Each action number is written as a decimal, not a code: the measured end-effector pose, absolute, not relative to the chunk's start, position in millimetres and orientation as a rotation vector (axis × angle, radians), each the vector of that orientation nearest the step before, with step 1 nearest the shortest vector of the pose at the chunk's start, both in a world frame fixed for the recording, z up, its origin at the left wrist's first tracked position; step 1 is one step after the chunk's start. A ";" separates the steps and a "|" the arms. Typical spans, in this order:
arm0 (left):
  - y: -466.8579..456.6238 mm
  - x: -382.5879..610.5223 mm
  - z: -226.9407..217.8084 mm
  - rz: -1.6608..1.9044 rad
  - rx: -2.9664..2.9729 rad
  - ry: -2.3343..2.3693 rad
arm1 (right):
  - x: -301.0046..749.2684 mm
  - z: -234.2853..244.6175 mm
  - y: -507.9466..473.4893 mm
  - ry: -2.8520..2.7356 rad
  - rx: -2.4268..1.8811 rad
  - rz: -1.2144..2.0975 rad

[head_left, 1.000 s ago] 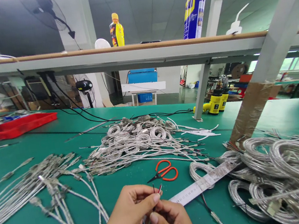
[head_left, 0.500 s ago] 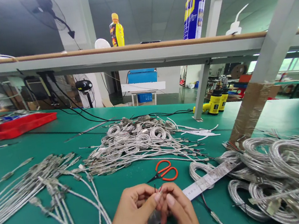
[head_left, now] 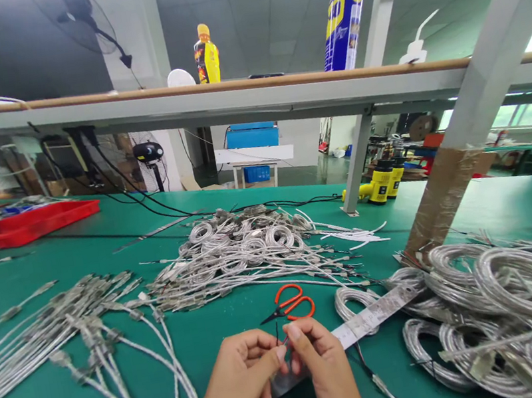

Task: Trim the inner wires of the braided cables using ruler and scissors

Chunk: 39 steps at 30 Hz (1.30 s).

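Observation:
My left hand point(head_left: 250, 373) is closed, thumb and forefinger pinching thin cable wires point(head_left: 276, 333); one black strand stands up between the two hands. Close against it, my right hand point(head_left: 322, 365) pinches a thin reddish wire end between thumb and forefinger. The rest of that cable is hidden by the fingers. Under both hands a steel ruler point(head_left: 366, 321) lies slanting across the green mat. Just beyond the fingertips are small scissors point(head_left: 293, 304) with orange handles and dark blades.
A heap of coiled clear cables point(head_left: 248, 249) lies ahead. Larger cable coils point(head_left: 527, 285) pile up at right, beside a taped post point(head_left: 436, 205). Straight cables point(head_left: 58, 326) and a red tray point(head_left: 28, 224) are at left. A shelf point(head_left: 209, 97) crosses above the table.
My right thumb has risen and moved toward the fingertips, onto the wire end. The left hand keeps its pinch nearly in place. The view has shifted slightly.

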State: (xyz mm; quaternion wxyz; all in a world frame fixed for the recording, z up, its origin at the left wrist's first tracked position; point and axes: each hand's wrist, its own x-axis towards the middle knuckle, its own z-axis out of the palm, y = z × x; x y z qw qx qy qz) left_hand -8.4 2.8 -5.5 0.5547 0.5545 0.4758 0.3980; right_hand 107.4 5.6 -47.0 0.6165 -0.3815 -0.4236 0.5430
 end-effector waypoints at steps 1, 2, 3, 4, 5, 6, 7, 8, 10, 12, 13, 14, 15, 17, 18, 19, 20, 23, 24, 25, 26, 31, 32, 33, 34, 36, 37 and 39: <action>2.6 -8.5 -4.4 0.956 1.299 1.114 | 106.7 -48.2 5.7 -0.954 -0.870 1.284; 2.4 -8.5 -3.7 0.975 1.290 1.105 | 106.3 -49.1 5.9 -0.934 -0.860 1.319; 2.3 -8.2 -3.4 0.993 1.284 1.098 | 106.2 -49.6 6.3 -0.927 -0.848 1.354; 2.1 -7.9 -3.5 1.008 1.281 1.094 | 106.4 -49.7 6.8 -0.928 -0.836 1.385; 1.9 -7.6 -4.0 1.021 1.282 1.092 | 106.8 -49.3 7.3 -0.940 -0.825 1.410; 1.7 -7.2 -4.8 1.031 1.282 1.093 | 107.3 -48.7 7.9 -0.958 -0.817 1.423; 1.3 -6.9 -5.8 1.040 1.283 1.096 | 107.7 -47.9 8.5 -0.976 -0.811 1.426; 0.9 -6.6 -7.0 1.048 1.283 1.101 | 108.1 -47.1 9.0 -0.990 -0.807 1.417; -0.1 -5.9 -9.3 1.063 1.276 1.103 | 108.0 -45.9 9.5 -0.990 -0.808 1.381; -1.1 -5.0 -11.1 1.086 1.259 1.088 | 106.7 -45.7 9.2 -0.986 -0.803 1.343; -1.6 -4.4 -11.6 1.103 1.248 1.078 | 105.6 -46.1 8.7 -0.985 -0.799 1.328; -2.0 -3.7 -11.8 1.121 1.238 1.070 | 104.5 -46.6 8.2 -0.985 -0.795 1.315; -2.4 -3.0 -11.7 1.140 1.232 1.067 | 103.3 -47.2 7.6 -0.988 -0.791 1.304; -3.2 -1.8 -10.9 1.167 1.231 1.068 | 101.5 -47.9 6.6 -0.993 -0.786 1.289; -3.6 -1.4 -10.4 1.177 1.236 1.073 | 100.9 -48.0 6.2 -0.995 -0.784 1.287; -4.0 -1.3 -9.9 1.185 1.239 1.078 | 100.7 -47.8 6.1 -0.999 -0.782 1.290; -4.2 -1.3 -9.6 1.196 1.241 1.082 | 100.6 -47.5 6.1 -1.002 -0.779 1.295; -4.7 -2.2 -10.2 1.248 1.231 1.083 | 100.2 -47.1 6.5 -0.996 -0.741 1.335; -4.7 -2.6 -10.7 1.267 1.219 1.074 | 99.7 -47.6 6.6 -0.997 -0.721 1.355; -4.6 -3.2 -11.3 1.284 1.204 1.064 | 98.9 -48.4 6.6 -1.004 -0.698 1.380; -4.5 -3.7 -11.9 1.302 1.190 1.058 | 98.0 -49.6 6.5 -1.017 -0.680 1.407; -2.5 -6.1 -13.0 1.391 1.193 1.075 | 92.4 -58.3 6.0 -1.053 -0.663 1.480; -2.0 -6.4 -13.2 1.414 1.213 1.076 | 91.3 -59.5 5.9 -1.063 -0.664 1.482; -1.6 -6.6 -13.5 1.434 1.229 1.078 | 90.3 -60.2 5.8 -1.081 -0.666 1.483; -1.3 -6.7 -13.9 1.451 1.238 1.082 | 89.3 -60.3 5.5 -1.103 -0.671 1.483; -1.3 -6.7 -14.8 1.438 1.213 1.088 | 87.4 -59.3 4.4 -1.146 -0.677 1.483; -1.6 -6.8 -14.9 1.406 1.183 1.089 | 86.7 -58.4 3.7 -1.161 -0.678 1.485; -2.4 -6.9 -14.1 1.339 1.120 1.081 | 85.8 -56.4 1.8 -1.167 -0.673 1.490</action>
